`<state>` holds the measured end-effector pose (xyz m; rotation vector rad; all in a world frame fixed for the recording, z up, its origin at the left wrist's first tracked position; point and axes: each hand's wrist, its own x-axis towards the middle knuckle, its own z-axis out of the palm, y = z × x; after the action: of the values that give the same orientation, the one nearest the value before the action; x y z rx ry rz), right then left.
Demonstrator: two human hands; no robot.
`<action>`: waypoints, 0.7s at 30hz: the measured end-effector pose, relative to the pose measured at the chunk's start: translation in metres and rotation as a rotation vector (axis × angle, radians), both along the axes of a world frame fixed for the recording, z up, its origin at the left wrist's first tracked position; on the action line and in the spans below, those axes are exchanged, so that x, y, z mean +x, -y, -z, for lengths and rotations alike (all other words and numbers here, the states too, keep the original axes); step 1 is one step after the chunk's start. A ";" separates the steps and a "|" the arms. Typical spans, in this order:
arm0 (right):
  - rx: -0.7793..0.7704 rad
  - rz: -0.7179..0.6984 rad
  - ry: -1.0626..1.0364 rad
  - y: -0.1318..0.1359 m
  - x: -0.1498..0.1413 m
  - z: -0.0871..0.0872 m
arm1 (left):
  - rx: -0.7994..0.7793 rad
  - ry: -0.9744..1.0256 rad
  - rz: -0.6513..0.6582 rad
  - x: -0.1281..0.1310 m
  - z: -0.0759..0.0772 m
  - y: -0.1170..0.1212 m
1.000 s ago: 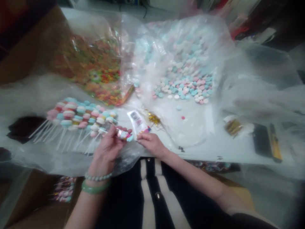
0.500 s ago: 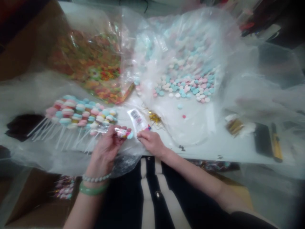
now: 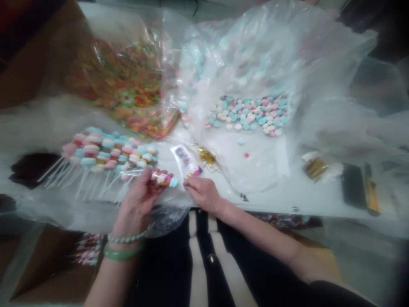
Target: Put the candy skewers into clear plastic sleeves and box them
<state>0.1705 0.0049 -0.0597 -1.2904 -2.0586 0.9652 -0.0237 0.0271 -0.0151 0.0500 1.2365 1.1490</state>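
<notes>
My left hand (image 3: 137, 204) grips a wrapped candy stick (image 3: 162, 179); my right hand (image 3: 203, 194) curls closed just below a barcode label (image 3: 185, 162), holding I can't tell what, with candy pops (image 3: 108, 153) beyond my left hand.

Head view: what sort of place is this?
Likely a small candy-packing workbench: a bulk bag of pastel candies, candy pops on white sticks, and gold ties.

left hand (image 3: 137, 200) holds wrapped lollipop (image 3: 163, 179) | right hand (image 3: 203, 194) beside barcode label (image 3: 185, 162)
</notes>
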 end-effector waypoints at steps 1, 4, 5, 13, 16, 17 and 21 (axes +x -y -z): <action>0.035 -0.013 0.018 0.001 0.000 0.000 | 0.019 -0.018 0.011 0.001 0.001 0.001; 0.137 -0.042 0.078 0.003 -0.002 0.001 | 0.034 -0.083 0.036 0.007 0.007 0.006; 0.160 -0.053 0.098 0.005 -0.002 0.001 | 0.037 -0.094 0.039 0.010 0.008 0.008; 0.215 -0.075 0.111 0.011 -0.006 0.003 | -0.019 -0.007 0.047 0.025 0.003 0.008; 0.141 -0.042 0.133 0.010 -0.007 0.000 | -0.055 0.049 0.017 0.024 0.001 0.004; 0.103 -0.035 0.122 0.010 -0.007 -0.001 | -0.048 0.052 -0.007 0.024 0.002 0.004; -0.252 0.046 -0.154 0.005 -0.009 -0.011 | 0.013 0.032 -0.105 0.023 0.008 0.002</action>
<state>0.1616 -0.0006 -0.0484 -1.3353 -1.8270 1.2932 -0.0004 0.0251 -0.0228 -0.0239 1.2146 1.2446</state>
